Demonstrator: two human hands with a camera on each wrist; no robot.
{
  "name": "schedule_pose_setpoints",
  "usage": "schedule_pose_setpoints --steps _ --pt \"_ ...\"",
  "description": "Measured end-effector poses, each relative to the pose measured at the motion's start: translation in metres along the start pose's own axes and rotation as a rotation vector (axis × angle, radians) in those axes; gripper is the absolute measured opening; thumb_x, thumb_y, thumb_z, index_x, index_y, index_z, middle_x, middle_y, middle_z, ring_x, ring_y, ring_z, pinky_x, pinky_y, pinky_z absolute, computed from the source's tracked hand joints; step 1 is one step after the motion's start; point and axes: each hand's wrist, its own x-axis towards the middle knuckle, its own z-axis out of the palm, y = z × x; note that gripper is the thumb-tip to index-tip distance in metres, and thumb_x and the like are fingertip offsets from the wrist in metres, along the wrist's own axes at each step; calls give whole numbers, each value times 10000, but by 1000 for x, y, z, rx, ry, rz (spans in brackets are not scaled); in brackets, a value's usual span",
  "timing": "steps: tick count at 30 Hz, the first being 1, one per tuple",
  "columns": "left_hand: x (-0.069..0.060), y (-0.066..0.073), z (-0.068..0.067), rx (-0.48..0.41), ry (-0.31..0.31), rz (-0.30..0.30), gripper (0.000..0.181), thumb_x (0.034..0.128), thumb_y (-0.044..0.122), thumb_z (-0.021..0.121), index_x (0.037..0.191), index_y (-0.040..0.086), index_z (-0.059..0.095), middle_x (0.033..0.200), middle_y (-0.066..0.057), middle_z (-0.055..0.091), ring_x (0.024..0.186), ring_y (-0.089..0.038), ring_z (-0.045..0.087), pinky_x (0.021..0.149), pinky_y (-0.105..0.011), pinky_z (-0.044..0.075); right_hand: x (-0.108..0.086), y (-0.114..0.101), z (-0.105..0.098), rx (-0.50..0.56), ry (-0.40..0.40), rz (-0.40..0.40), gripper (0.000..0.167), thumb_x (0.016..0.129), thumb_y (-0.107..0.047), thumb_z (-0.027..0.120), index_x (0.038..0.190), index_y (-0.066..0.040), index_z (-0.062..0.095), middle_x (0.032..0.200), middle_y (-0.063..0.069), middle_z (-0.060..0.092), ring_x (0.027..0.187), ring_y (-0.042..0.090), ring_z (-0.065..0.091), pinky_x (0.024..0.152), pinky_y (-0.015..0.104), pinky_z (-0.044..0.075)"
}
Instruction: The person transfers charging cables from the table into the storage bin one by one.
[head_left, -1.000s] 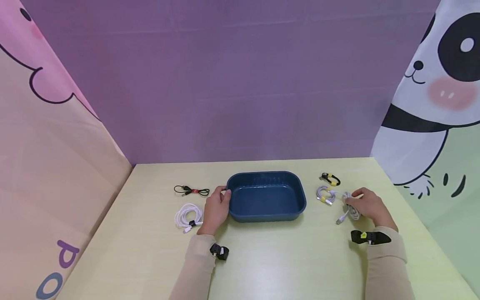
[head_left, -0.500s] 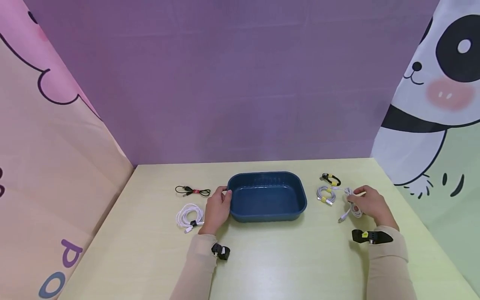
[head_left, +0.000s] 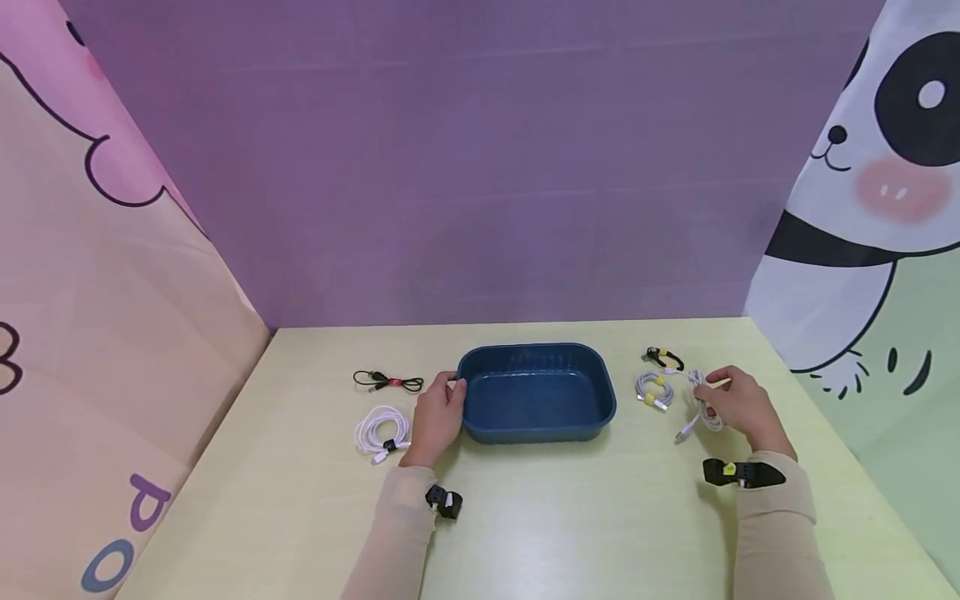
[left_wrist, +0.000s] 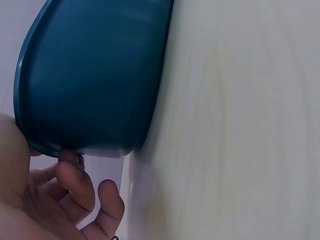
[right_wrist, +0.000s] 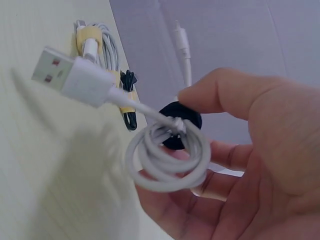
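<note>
A dark blue rectangular plastic bin stands at the table's middle. My left hand grips its left rim, the thumb on the rim; in the left wrist view the fingers curl beneath the bin's edge. On the right, my right hand pinches a coiled white USB cable between thumb and fingers. A black tie binds the coil, and its USB plug sticks out to the left. Just left of that hand lie a grey-white cable with yellow ties and a short black cable with yellow bands.
Left of the bin, a thin black cable with a red tie lies behind a white coiled cable with a black tie. A purple backdrop borders the pale table at the back, with printed cloths on both sides.
My right hand, with the white USB cable pinched in it, shifts slightly farther back. The left hand stays on the bin's rim, and the other cables stay put.
</note>
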Motion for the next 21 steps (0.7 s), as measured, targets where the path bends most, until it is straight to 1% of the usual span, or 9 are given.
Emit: schedule_pose_setpoints --steps 4,7,15,21 --pt "0 0 2 3 -7 -12 358 1066 273 532 1328 49 629 743 -25 501 613 -174 449 579 -287 344 -1 -2 1 16 40 -28 521 1008 -322 562 1336 72 465 979 126 642 770 154 655 679 307 453" --pt "0 -1 2 5 -7 -17 359 1067 276 530 1330 51 627 745 -26 499 615 -176 449 578 -288 342 -1 -5 2 23 64 -40 529 1005 -317 565 1342 79 468 980 132 634 752 141 658 668 310 454" --pt "0 -1 2 1 -11 -15 357 1071 279 524 1323 48 629 736 -15 485 597 -166 436 563 -284 333 0 -9 5 37 83 -55 528 1000 -301 563 1357 74 463 966 121 614 755 152 655 663 311 456" --pt "0 -1 2 -11 1 1 354 1066 270 530 1312 38 635 716 -10 476 585 -165 432 558 -283 330 1 -12 7 37 99 -73 520 993 -302 578 1348 65 480 959 118 621 741 139 658 658 310 464"
